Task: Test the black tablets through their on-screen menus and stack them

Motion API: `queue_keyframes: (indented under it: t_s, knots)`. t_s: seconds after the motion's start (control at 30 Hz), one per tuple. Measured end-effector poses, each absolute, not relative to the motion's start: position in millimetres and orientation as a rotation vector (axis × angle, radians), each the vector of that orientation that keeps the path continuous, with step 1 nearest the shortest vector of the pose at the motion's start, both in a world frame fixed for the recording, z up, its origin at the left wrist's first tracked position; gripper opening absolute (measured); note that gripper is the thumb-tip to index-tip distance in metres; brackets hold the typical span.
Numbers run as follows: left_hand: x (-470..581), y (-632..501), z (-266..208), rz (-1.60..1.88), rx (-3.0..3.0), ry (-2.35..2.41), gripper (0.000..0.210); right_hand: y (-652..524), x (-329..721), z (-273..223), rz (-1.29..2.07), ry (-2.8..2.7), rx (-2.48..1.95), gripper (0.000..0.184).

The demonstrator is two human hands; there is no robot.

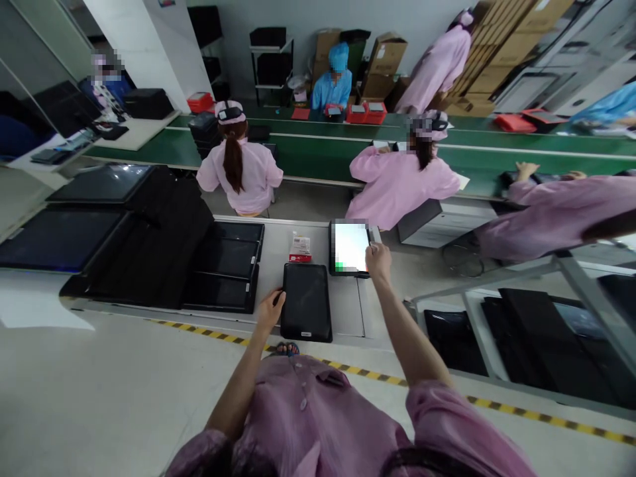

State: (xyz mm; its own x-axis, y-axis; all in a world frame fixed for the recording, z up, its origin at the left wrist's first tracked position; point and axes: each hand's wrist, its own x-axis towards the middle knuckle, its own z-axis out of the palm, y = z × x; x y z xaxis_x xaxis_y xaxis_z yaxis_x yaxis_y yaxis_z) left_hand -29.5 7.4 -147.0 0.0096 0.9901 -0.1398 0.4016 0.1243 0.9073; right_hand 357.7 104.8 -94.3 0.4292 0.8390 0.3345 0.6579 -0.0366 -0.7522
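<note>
My left hand is at the left edge of a flat black tray with a small white label near its front rim. Its fingers are curled round a small dark thing, too small to make out. Beyond, to the right, a lit tablet screen, partly blurred out, lies in a black frame. My right hand is closed at that tablet's right edge, with thumb and fingers pinched there. A red and white packet lies just behind the black tray.
Black trays and a dark stack fill the left of the white table. A metal rack with black panels stands at right. Co-workers in pink and blue sit along a green conveyor.
</note>
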Motion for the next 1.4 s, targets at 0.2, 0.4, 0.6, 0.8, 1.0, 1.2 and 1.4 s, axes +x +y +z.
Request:
queue_keyframes:
  t_s: [0.2,0.4,0.6,0.8,1.0,1.2,1.4]
  knots:
    - [-27,17,-146,0.718,1.388,1.514,0.039,0,254,-145,0.584,-1.194,-1.662,0.064]
    - [-25,22,-148,0.735,1.369,1.530,0.045,-23,204,-175,0.965,-0.936,-1.568,0.075]
    - [-56,34,-146,0.689,1.493,1.591,0.041,-7,177,-183,1.005,-0.986,-1.581,0.085]
    - [-63,44,-141,0.608,1.575,1.591,0.042,4,169,-191,0.949,-0.993,-1.620,0.085]
    - [-61,46,-140,0.627,1.582,1.556,0.041,21,177,-192,0.930,-0.932,-1.660,0.082]
    - [-63,48,-140,0.636,1.621,1.519,0.042,31,180,-195,0.921,-0.919,-1.680,0.084]
    - [-63,47,-137,0.597,1.632,1.538,0.043,27,178,-190,0.930,-0.933,-1.686,0.081]
